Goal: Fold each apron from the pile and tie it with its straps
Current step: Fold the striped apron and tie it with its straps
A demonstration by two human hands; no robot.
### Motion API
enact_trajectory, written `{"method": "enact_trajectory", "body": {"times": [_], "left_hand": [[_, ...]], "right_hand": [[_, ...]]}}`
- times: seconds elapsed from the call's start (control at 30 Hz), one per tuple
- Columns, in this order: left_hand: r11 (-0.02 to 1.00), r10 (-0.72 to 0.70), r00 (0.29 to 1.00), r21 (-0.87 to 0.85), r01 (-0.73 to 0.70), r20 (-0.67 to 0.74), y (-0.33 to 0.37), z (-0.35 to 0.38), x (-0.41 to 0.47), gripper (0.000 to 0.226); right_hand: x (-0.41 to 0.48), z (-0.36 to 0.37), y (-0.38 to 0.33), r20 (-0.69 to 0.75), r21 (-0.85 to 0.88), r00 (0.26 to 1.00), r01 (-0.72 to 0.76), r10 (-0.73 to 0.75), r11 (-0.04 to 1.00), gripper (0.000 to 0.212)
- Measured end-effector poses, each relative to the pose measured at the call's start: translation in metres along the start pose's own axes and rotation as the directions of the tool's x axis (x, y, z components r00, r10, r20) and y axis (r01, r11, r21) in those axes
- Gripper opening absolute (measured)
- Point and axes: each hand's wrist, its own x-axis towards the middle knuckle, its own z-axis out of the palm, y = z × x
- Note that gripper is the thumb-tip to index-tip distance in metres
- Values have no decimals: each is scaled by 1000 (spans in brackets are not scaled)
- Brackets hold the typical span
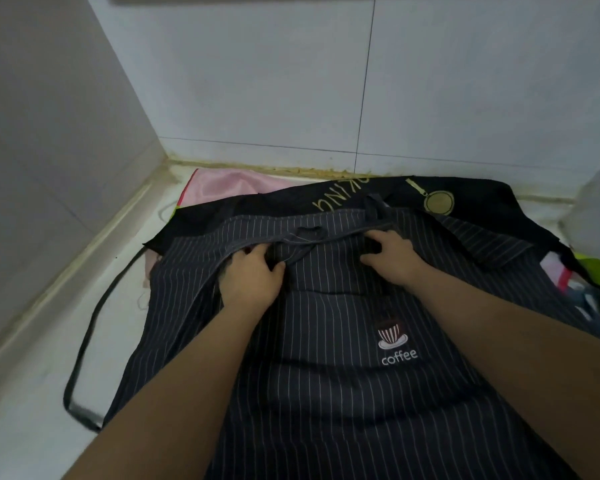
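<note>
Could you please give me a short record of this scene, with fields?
top item: striped apron, coffee logo, spread out
left hand: grips the apron's top edge
right hand: fingers curled round the same edge
underneath: black apron with gold print
behind: pink cloth
strap: lies loose on the white surface, left side

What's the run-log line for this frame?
step: fold striped apron | left hand: grips top edge | right hand: on top edge, grip unclear | strap: loose
</note>
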Motion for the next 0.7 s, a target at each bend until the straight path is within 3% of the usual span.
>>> {"method": "enact_trajectory", "body": {"times": [0.07,0.17,0.23,0.3,0.37,0.43,0.5,0.57,0.6,0.7], "left_hand": [[989,108,994,94,-110,29,4,-3,14,58],[993,75,988,81,-87,135,14,-3,37,76],[998,66,977,-21,-63,205,25,-4,50,70],[967,95,954,-255,-20,285,41,-9,53,49],[857,70,967,-511,68,246,51,-14,61,28],[707,-40,996,-702,84,79,56,-18,72,20],[538,-92,996,-841,55,7,61,-25,81,24],[353,-70,997,-933,62,40,68,-33,86,35],[335,-64,997,-940,65,47,70,-37,88,38],[565,-112,990,-815,130,81,70,-47,96,24]], "right_hand": [[9,-7,-5,-11,33,1000,-9,9,999,56],[21,-15,-11,75,125,996,-63,54,990,47],[28,-17,-15,148,86,985,-106,92,991,43],[31,-18,-17,138,29,985,-111,106,993,42],[34,-20,-17,40,93,996,-80,76,992,43],[39,-25,-18,-150,214,988,12,21,977,43],[41,-31,-22,-300,261,953,122,-40,958,37],[44,-34,-25,-321,270,946,146,-54,952,33],[44,-34,-25,-304,270,951,138,-52,953,33],[39,-32,-23,-225,237,972,119,-65,964,36]]}}
